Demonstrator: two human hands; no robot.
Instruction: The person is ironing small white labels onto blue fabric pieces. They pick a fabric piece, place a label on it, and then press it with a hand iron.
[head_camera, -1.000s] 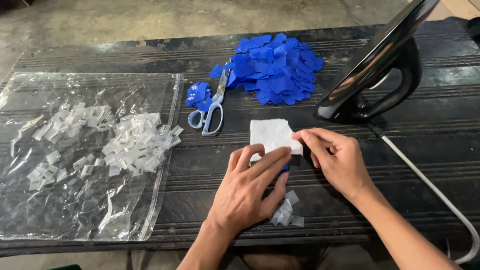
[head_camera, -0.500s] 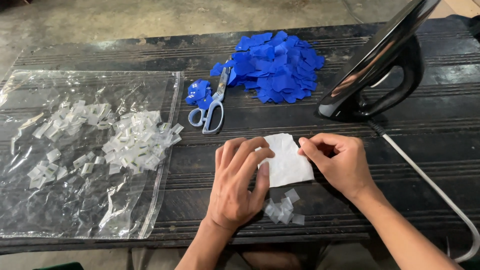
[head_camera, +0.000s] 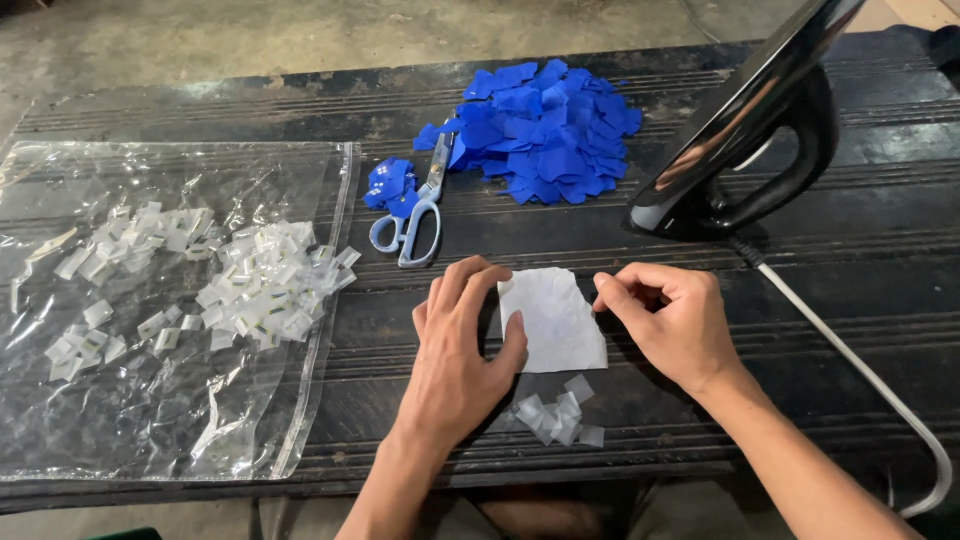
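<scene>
paper sheet (head_camera: 553, 320) lies between both hands, scissors (head_camera: 412, 212) behind, plastic bag (head_camera: 150, 400) left, iron (head_camera: 750, 140) apparently behind right.

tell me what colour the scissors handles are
Light blue handles on the scissors, best seen in the head view.

Tabletop (head_camera: 850, 300): black, ridged with parallel grooves, dusty grey streaks. Paper sheet (head_camera: 553, 320): white, faintly mottled. Small folded bits (head_camera: 558, 418) below it: translucent whitish. Heap of cut pieces (head_camera: 545, 130): saturated blue, uniform; smaller cluster (head_camera: 390, 185) same blue. Scissors (head_camera: 412, 215): pale blue handles, silver blades. Iron (head_camera: 745, 130): glossy black body, mirror-grey soleplate; cord (head_camera: 850, 370) white. Plastic bag (head_camera: 150, 400): clear, glinting; tabs on it (head_camera: 260, 285) white-translucent. Floor (head_camera: 200, 40): grey concrete.
</scene>
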